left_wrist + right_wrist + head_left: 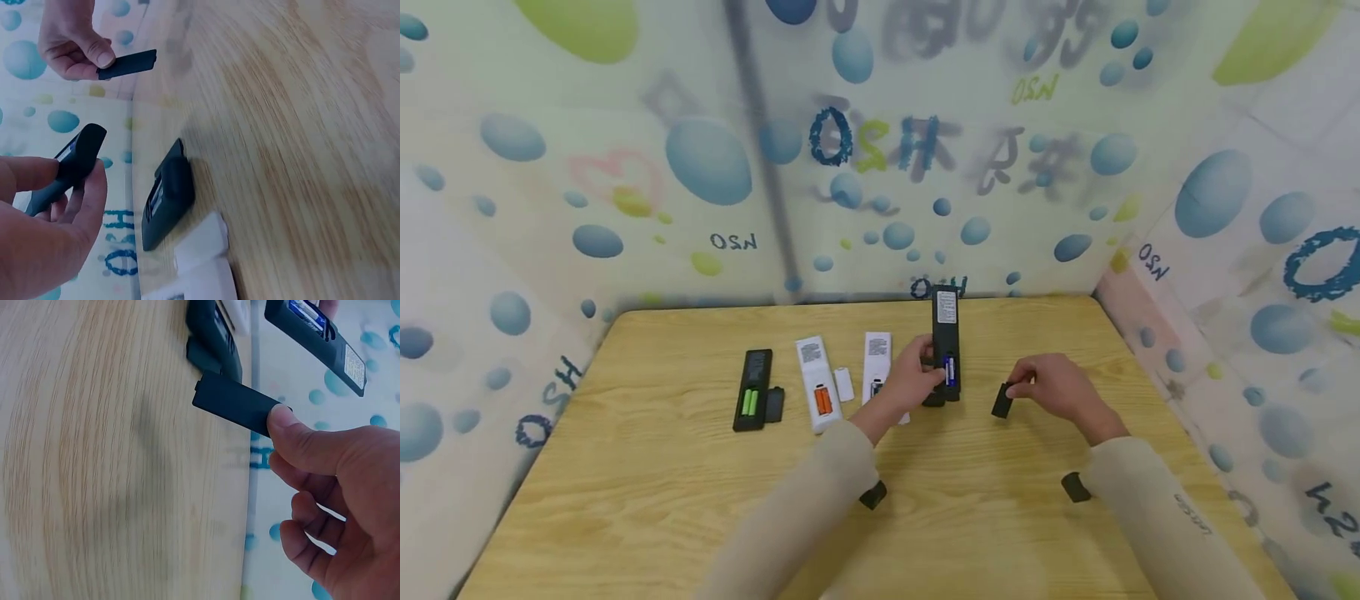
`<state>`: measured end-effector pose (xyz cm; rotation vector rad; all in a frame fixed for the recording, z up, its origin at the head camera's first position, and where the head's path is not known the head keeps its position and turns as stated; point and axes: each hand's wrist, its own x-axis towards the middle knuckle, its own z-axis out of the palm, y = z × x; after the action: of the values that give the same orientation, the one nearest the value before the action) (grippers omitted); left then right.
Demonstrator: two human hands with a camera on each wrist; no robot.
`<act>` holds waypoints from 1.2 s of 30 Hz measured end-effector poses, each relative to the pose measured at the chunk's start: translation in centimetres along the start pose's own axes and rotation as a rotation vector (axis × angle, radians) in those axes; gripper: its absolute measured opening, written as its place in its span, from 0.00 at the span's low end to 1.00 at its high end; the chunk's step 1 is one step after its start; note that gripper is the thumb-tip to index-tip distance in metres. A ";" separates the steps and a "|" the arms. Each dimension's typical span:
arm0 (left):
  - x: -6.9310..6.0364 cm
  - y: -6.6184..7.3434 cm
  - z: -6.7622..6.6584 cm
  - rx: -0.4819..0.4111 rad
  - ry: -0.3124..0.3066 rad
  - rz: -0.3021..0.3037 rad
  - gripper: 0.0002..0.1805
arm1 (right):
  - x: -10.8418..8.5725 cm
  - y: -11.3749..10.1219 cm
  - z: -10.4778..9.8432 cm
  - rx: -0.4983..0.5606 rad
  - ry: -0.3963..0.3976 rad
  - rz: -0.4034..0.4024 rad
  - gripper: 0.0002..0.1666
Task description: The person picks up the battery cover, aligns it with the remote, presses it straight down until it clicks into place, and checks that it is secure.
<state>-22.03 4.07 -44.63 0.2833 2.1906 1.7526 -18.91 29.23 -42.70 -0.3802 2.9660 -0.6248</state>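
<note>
My left hand (913,385) grips a black remote (947,333) raised above the table, its back facing me with blue batteries (309,317) in the uncovered compartment. The right hand (1051,385) pinches a flat black battery cover (234,402) by one end, thumb on its face, to the right of the remote and apart from it. In the left wrist view, another black remote (167,201) lies on the table beyond the held one, a dark cover beside it.
On the wooden table (647,467), a black remote with green batteries (751,392) and two white remotes (812,354) (877,343) lie at the left and middle. Loose covers (844,384) (774,405) rest beside remotes. Small black pieces (873,495) (1076,487) lie near both sleeves.
</note>
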 end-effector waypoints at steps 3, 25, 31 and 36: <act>-0.7 -0.4 -1.3 -0.043 -0.014 -0.011 0.30 | 0.4 -0.9 0.3 0.008 -0.012 -0.023 0.03; -4.7 -3.4 -5.7 -0.167 -0.171 0.000 0.40 | 1.4 -6.3 2.5 -0.051 -0.103 -0.084 0.03; -5.3 -4.3 -5.8 -0.144 -0.128 -0.045 0.32 | 1.3 -7.0 2.9 -0.046 -0.121 -0.121 0.03; -5.5 -4.9 -5.6 -0.138 -0.064 -0.076 0.25 | 1.2 -7.2 3.5 -0.035 -0.130 -0.149 0.03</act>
<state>-18.74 -4.05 -47.64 0.2166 1.9988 1.8163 -18.00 21.17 -42.98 -0.6239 2.8470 -0.5401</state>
